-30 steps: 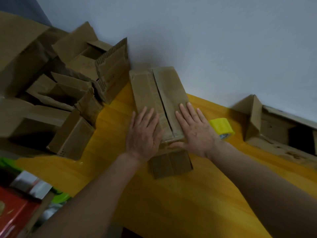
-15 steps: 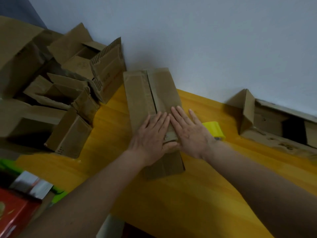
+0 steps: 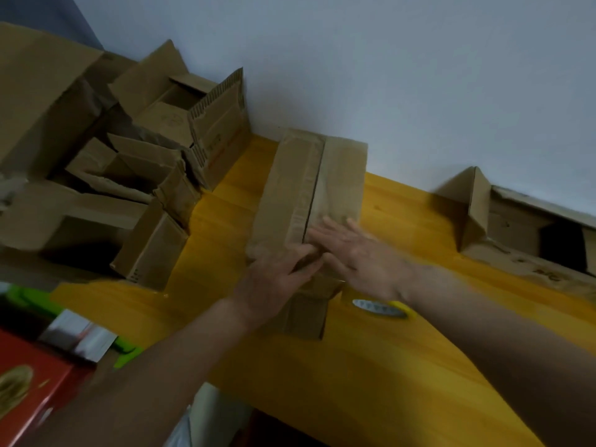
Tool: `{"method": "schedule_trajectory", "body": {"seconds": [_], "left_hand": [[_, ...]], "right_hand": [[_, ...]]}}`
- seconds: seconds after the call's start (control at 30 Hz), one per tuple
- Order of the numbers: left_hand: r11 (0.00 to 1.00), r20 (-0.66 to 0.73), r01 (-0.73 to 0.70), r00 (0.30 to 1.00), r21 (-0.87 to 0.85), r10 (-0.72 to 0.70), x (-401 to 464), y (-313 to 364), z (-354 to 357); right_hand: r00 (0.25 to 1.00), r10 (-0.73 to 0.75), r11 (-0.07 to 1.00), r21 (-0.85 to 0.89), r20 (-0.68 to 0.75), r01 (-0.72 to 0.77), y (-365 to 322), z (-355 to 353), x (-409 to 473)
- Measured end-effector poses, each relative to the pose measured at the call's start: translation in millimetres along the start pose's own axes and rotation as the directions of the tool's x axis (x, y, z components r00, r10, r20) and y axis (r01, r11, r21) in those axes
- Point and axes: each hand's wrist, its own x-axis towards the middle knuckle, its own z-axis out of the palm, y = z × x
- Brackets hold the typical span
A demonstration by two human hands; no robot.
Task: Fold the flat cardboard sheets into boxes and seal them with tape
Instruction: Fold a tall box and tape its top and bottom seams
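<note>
I see the box (image 3: 309,201) folded on the yellow table (image 3: 371,382), flaps met with tape seemingly along the seam, my left hand (image 3: 274,282) and right hand (image 3: 361,256) pressing flat together, open boxes (image 3: 135,175) left of it apparently untaped.

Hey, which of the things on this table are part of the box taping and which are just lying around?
In use:
box, under both hands
left hand
right hand
tape roll

Lying about:
open boxes piled on the left
torn box on the right
red carton
</note>
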Motion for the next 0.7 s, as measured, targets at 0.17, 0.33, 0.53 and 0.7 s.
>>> {"method": "schedule_trajectory", "body": {"seconds": [0.17,0.33,0.53,0.7], "left_hand": [[0.982,-0.104,0.120,0.985,-0.143,-0.135,-9.3,-7.2,1.9],[0.984,-0.074,0.054,0.995,-0.171,-0.068,-8.8,-18.3,-0.6],[0.981,-0.102,0.013,0.994,-0.192,-0.033,-9.9,-33.5,2.4],[0.979,-0.129,0.005,0.991,-0.206,-0.032,-8.8,-74.8,3.7]], "right_hand": [[0.998,0.062,0.983,-0.175,0.016,-0.058,1.5,13.6,48.0],[0.971,0.240,0.924,-0.303,-0.017,-0.233,28.3,-2.5,97.1],[0.928,0.367,0.873,-0.317,-0.072,-0.370,65.3,-23.0,149.6],[0.867,0.452,0.835,-0.243,-0.209,-0.493,77.2,-26.5,167.1]]}}
